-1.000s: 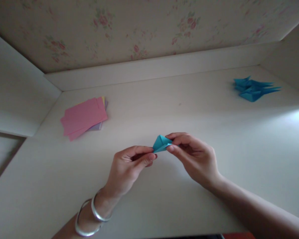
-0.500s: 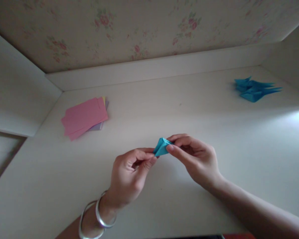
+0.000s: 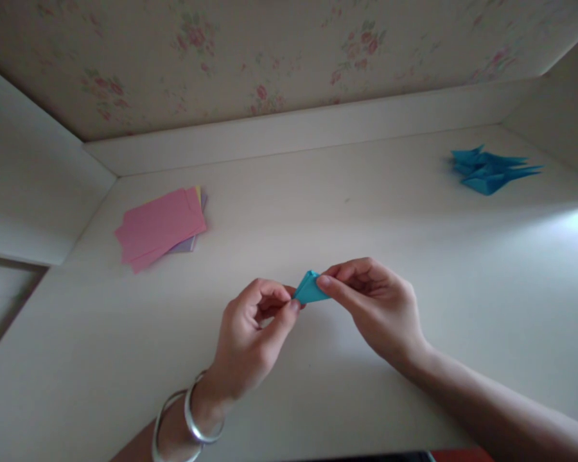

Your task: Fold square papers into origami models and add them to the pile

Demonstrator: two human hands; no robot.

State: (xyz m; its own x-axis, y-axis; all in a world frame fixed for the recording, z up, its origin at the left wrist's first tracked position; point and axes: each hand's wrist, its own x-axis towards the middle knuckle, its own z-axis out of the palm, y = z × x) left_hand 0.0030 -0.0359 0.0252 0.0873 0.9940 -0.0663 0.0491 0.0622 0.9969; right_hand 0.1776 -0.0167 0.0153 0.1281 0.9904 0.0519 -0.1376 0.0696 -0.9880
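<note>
A small piece of folded turquoise origami paper [image 3: 310, 290] is held up between my two hands over the white tabletop. My left hand [image 3: 255, 330] pinches its left corner between thumb and fingers; two silver bangles [image 3: 195, 414] circle that wrist. From the other side my right hand [image 3: 378, 305] grips the paper, its thumb lying flat on the front face and its fingers behind. The part of the paper under the right fingers is hidden.
At the back left lies a loose stack of pink paper sheets [image 3: 161, 221], with yellow and purple edges beneath. Several folded blue paper shapes [image 3: 489, 170] with pointed ends rest at the back right. A white ledge [image 3: 293, 131] and flowered wall bound the table [image 3: 347, 231].
The folded paper has been pressed flatter, its layers closer together. My right thumb has slid a little left and up over its face; both hands keep hold.
</note>
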